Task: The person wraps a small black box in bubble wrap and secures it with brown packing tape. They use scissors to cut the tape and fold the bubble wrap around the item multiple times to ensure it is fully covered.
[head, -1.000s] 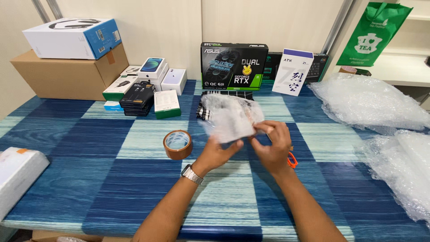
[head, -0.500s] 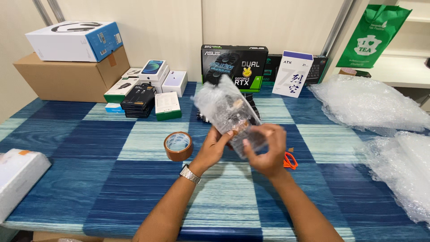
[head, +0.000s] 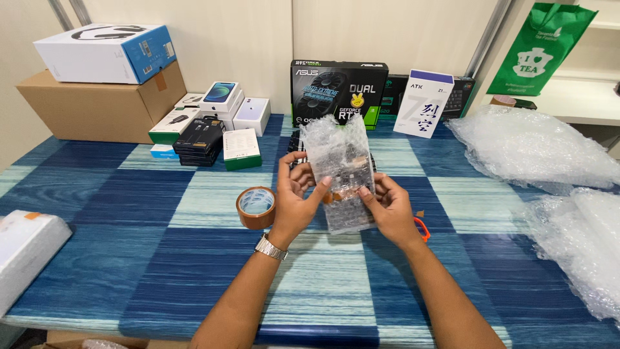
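Both hands hold up a flat item wrapped in clear bubble wrap above the blue striped table. My left hand, with a metal watch on its wrist, grips the wrap's left edge. My right hand holds the lower right edge. A short strip of brown tape sits on the wrap between the thumbs. A roll of brown packing tape lies on the table just left of my left hand. An orange-handled tool peeks out behind my right wrist.
Several small product boxes and a black graphics-card box stand at the back. A cardboard box carries a white and blue box at the back left. Bubble wrap heaps fill the right side. A white wrapped parcel lies at the left edge.
The wrapped item has turned from a loose, tilted bundle to an upright flat packet held by both hands. The hands have shifted slightly up and closer around its lower half.
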